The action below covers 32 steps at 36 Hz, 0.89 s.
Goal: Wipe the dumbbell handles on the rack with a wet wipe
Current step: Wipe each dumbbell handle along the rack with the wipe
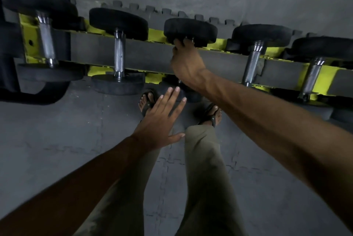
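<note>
Several black dumbbells with knurled steel handles lie across a yellow and grey rack. My right hand is wrapped around the handle of the middle dumbbell, hiding that handle; no wipe shows in it. My left hand hovers flat with straight fingers below the rack, holding nothing, near the front end of that dumbbell. To the left are one bare handle and another handle. To the right lie a third handle and a fourth handle.
Grey interlocking floor mats run under and in front of the rack. My legs in olive trousers and sandalled feet stand close to the rack's front. A large black weight sits at the far left.
</note>
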Motion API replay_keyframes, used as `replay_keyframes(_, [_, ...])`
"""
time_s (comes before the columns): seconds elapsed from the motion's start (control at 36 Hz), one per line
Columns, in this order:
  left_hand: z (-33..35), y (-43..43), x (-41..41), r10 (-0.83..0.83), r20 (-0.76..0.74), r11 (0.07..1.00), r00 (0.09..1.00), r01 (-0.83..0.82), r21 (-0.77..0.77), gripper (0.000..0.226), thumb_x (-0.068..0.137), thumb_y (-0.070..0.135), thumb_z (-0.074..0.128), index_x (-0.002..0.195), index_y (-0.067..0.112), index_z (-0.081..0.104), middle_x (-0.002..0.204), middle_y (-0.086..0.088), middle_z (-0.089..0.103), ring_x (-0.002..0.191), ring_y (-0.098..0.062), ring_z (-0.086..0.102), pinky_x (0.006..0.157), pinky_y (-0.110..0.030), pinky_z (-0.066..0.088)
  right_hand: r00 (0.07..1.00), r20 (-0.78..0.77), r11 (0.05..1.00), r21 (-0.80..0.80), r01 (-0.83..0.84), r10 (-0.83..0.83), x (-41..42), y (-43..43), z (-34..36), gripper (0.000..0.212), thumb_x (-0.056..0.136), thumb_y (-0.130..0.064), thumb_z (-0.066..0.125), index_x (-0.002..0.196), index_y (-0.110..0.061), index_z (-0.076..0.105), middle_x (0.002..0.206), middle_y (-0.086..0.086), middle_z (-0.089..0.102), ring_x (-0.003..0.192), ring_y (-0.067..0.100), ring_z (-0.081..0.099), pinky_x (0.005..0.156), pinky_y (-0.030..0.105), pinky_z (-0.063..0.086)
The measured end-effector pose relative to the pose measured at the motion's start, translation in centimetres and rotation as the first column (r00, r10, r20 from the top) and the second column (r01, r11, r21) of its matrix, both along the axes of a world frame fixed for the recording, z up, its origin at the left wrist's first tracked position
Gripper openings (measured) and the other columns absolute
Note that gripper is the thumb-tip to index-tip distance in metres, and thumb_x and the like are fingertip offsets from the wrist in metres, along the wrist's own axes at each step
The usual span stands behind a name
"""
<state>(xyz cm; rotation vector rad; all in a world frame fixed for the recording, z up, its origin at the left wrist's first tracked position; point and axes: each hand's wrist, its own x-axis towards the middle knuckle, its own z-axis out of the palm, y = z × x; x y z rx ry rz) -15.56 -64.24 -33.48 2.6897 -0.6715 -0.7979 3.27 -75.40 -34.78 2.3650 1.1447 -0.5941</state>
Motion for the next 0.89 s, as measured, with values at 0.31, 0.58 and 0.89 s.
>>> replay_keyframes(0.31, [0.7, -0.3, 0.0, 0.082, -0.070, 0.995, 0.994, -0.085, -0.053, 0.110, 0.093, 0.074, 0.049, 0.166, 0.018, -0.011, 0.172, -0.016, -0.023, 0.159, -0.033, -0.021, 0.127, -0.058, 0.022, 0.864, -0.467, 0.967, -0.243, 0.081, -0.190, 0.2, 4.4, 2.2, 0.031, 0.104, -0.023, 0.048, 0.130, -0.010, 0.060, 0.135, 0.008, 0.059, 0.122, 0.029, 0.058, 0.096, 0.037, 0.048])
replay_keyframes(0.58, [1.7, -2.8, -1.5, 0.087, -0.006, 0.994, 0.996, -0.087, -0.060, 0.098, 0.098, 0.067, 0.043, 0.166, 0.004, 0.011, 0.174, -0.019, -0.005, 0.162, -0.031, -0.005, 0.128, -0.051, 0.021, 0.795, -0.607, 0.981, 0.156, 0.117, 0.002, 0.6, -2.1, 2.3, 0.023, 0.095, -0.012, 0.055, 0.110, -0.010, 0.071, 0.113, 0.013, 0.072, 0.102, 0.035, 0.067, 0.084, 0.039, 0.056])
replay_keyframes(0.89, [2.2, -15.1, 1.4, -0.057, 0.030, 0.987, 0.998, 0.061, -0.152, 0.096, 0.098, 0.063, 0.046, 0.166, 0.003, 0.012, 0.174, -0.021, -0.003, 0.161, -0.035, -0.003, 0.129, -0.052, 0.015, 0.687, -0.578, 0.592, 0.389, 0.706, -0.440, 0.8, -21.4, 2.9, 0.039, 0.089, 0.004, 0.054, 0.125, -0.004, 0.066, 0.130, 0.016, 0.064, 0.117, 0.032, 0.062, 0.091, 0.026, 0.044])
